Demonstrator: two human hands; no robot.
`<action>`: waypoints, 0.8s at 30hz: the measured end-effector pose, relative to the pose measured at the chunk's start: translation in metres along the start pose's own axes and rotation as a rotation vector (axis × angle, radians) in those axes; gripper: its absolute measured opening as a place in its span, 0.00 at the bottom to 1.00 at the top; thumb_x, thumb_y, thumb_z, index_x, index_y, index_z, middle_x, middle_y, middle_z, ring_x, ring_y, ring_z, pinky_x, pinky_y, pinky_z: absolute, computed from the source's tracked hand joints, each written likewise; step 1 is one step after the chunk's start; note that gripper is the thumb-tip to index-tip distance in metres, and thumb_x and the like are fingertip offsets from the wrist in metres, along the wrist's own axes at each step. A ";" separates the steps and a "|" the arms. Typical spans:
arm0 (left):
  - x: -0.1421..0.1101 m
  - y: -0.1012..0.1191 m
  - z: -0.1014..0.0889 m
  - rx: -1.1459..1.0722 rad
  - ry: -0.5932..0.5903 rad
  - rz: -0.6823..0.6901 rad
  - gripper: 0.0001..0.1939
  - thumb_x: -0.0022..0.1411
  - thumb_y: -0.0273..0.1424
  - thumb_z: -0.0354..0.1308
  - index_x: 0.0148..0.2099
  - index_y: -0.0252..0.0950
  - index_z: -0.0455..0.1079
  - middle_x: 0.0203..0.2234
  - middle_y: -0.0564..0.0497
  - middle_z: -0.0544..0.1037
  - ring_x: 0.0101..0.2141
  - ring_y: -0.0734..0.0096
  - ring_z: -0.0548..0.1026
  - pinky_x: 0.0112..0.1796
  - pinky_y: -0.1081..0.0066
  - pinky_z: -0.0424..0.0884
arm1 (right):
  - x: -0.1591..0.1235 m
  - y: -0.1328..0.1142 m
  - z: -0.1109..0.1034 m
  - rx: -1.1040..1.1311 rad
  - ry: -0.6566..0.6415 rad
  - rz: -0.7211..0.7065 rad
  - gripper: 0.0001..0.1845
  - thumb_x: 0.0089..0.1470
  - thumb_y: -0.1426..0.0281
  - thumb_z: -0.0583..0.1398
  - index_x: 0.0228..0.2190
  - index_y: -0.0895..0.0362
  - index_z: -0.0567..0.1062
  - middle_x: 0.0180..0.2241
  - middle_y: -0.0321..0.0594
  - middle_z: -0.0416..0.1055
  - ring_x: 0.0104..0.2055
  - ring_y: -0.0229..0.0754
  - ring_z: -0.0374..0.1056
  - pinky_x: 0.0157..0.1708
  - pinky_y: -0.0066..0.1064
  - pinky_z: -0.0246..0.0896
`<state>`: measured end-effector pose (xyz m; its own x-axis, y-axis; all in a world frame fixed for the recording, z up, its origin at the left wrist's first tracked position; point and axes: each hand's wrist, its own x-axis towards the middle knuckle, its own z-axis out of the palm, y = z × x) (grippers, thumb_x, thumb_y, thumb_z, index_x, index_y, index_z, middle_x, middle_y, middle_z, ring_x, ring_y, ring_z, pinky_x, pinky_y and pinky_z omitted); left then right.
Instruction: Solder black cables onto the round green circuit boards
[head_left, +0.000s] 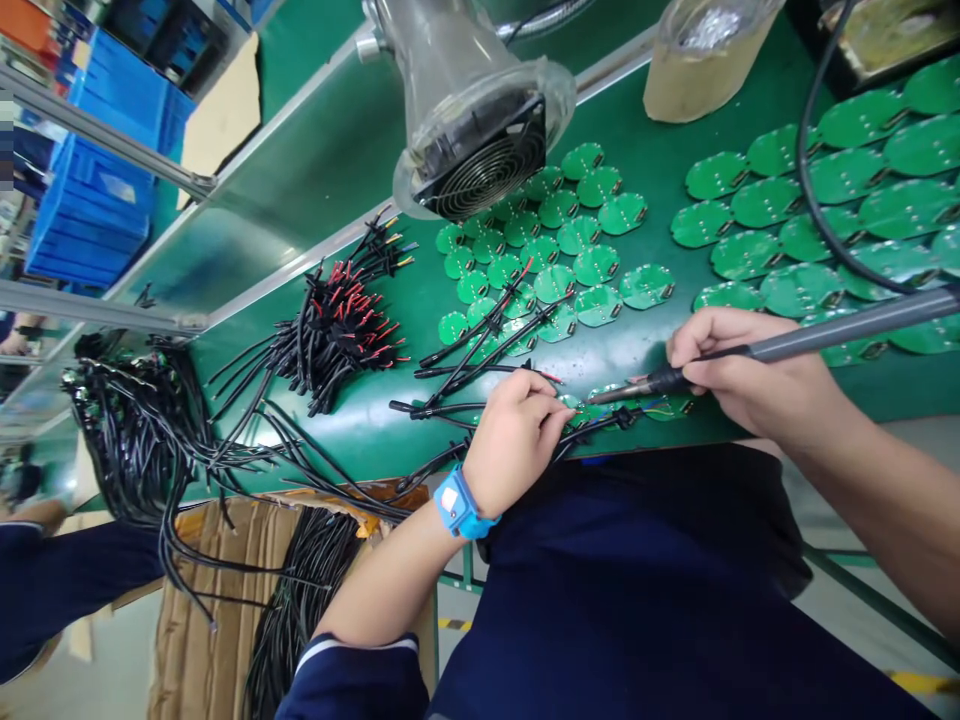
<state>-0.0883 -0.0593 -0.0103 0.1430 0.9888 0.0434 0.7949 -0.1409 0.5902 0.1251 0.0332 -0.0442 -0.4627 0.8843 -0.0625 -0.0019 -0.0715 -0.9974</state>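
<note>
My right hand [742,370] is closed around the grey handle of a soldering iron [832,325], its metal tip pointing left, low over a green circuit board [574,408]. Beside the tip, my left hand [521,430] has its thumb and forefinger pinched together on what looks like a thin wire end at the board; the fingers partly hide it. A blue band [457,505] circles the left wrist. Under and beside that hand run black cables [442,408], some with red ends. Another black cable [600,425] with thin coloured wires lies along the table's near edge.
Rows of green boards [577,235] lie behind my hands, more boards [832,220] at right. A fan hood [484,160] overhangs the table. Cable bundles [322,340] lie left, above a cardboard box [217,600]. The iron's cord [810,180] loops at right. Another person's sleeve [82,580] shows left.
</note>
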 end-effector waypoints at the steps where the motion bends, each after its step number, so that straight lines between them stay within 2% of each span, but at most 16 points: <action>1: 0.002 0.000 0.000 -0.017 0.000 -0.010 0.05 0.60 0.27 0.56 0.32 0.33 0.71 0.32 0.47 0.69 0.38 0.68 0.69 0.41 0.66 0.69 | 0.000 -0.001 0.000 -0.005 -0.005 0.004 0.00 0.43 0.72 0.58 0.23 0.56 0.69 0.20 0.32 0.62 0.22 0.32 0.55 0.19 0.26 0.48; 24: 0.006 -0.001 0.002 -0.064 0.013 -0.031 0.05 0.57 0.25 0.58 0.28 0.34 0.67 0.30 0.50 0.69 0.37 0.70 0.70 0.39 0.69 0.69 | -0.004 -0.005 0.002 -0.107 -0.036 0.019 0.01 0.44 0.73 0.58 0.24 0.55 0.69 0.19 0.31 0.62 0.21 0.32 0.56 0.18 0.26 0.48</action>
<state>-0.0867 -0.0531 -0.0124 0.1108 0.9932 0.0344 0.7595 -0.1070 0.6416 0.1251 0.0289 -0.0389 -0.4933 0.8660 -0.0826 0.1010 -0.0372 -0.9942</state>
